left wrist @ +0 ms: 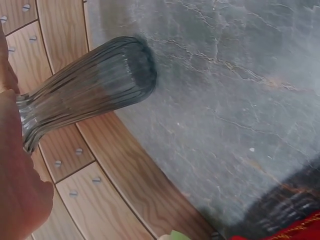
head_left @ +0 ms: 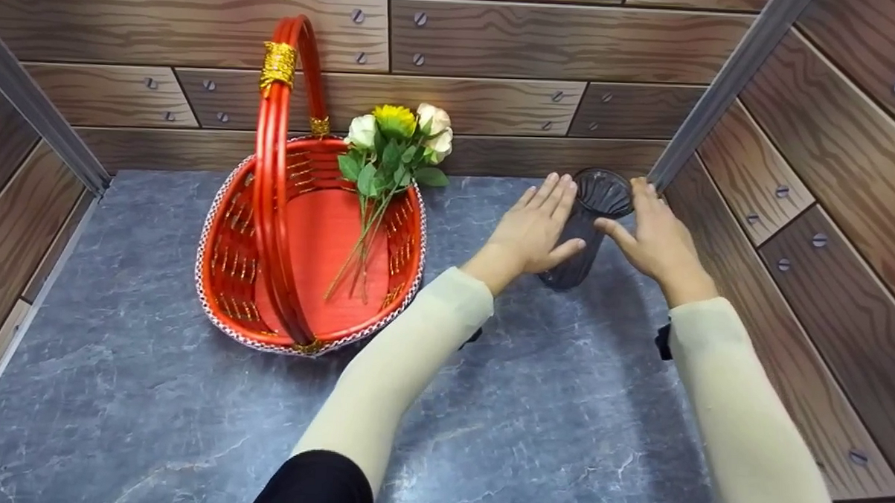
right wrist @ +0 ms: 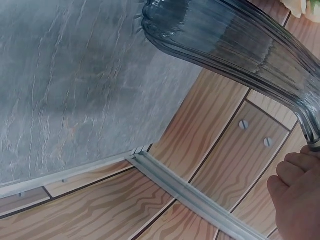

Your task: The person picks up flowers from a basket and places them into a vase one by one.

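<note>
A dark ribbed glass vase [head_left: 596, 204] stands upright on the grey marble tabletop [head_left: 152, 405], near the back right corner. My left hand [head_left: 534, 225] lies along its left side, fingers straight and thumb reaching across the front. My right hand [head_left: 656, 236] flanks its right side, fingertips by the rim and thumb pointing left. In the left wrist view the vase [left wrist: 95, 85] juts out past my palm [left wrist: 20, 200]. The right wrist view shows the vase [right wrist: 235, 40] above my loosely bent fingers [right wrist: 297, 200], which do not wrap it.
A red woven basket [head_left: 216, 273] with a tall red handle [head_left: 275, 163] sits at the back left. A bunch of white and yellow flowers [head_left: 395, 142] leans in it. Wood-panel walls [head_left: 828, 220] enclose the table, with a metal corner post [head_left: 721, 90] right behind the vase.
</note>
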A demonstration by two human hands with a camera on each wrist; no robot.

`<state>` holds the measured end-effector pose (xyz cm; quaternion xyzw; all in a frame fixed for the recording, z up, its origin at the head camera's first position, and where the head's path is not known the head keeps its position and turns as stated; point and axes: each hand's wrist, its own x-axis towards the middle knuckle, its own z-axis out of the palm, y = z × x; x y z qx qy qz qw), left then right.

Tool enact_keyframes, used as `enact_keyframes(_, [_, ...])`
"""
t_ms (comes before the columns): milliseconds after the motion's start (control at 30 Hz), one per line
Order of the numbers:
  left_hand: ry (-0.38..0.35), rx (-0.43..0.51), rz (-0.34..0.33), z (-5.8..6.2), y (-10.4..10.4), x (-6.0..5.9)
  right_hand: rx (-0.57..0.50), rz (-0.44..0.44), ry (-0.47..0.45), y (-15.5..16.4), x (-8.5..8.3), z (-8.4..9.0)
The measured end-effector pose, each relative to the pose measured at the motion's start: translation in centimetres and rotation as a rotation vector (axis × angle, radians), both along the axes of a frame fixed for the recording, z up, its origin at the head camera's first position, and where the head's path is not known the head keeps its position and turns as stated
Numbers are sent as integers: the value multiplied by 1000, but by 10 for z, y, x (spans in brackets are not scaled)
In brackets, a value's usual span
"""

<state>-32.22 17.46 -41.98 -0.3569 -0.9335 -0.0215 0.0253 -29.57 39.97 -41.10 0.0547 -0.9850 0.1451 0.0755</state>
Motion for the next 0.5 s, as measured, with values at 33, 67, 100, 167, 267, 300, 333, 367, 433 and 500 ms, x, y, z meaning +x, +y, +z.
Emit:
enact_keyframes(33, [1, 2, -2, 0, -2, 0, 0, 1, 1, -1, 0, 0])
enact_keyframes(67, [0, 2, -2, 0, -4, 1, 0, 4, 1, -3, 0, 0])
enact_keyframes(100, [-3, 7, -3, 0, -5, 1, -2, 7, 1, -4, 1, 0])
enact_keyframes(167, [-8, 11, -2, 0, -9, 3, -2, 16, 1, -7, 1, -1])
enact_keyframes(267, [-23, 25, 1, 1, -15, 6, -4, 27, 7, -11, 2, -2])
enact_keyframes(300, [-27, 33, 1, 1, -16, 7, -4, 32, 12, -12, 1, -2])
enact_keyframes(333, [-28, 33, 4, 1, -18, 8, -4, 36, 15, -14, 1, -3])
enact_keyframes(367, [-30, 34, 6, 1, -19, 8, -4, 38, 18, -15, 1, -3])
enact_keyframes(433, [-34, 45, 9, 0, -22, 8, -5, 44, 23, -18, 0, -3])
enact_keyframes(500, [-37, 48, 14, 0, -25, 8, -10, 47, 17, -22, -1, -4])
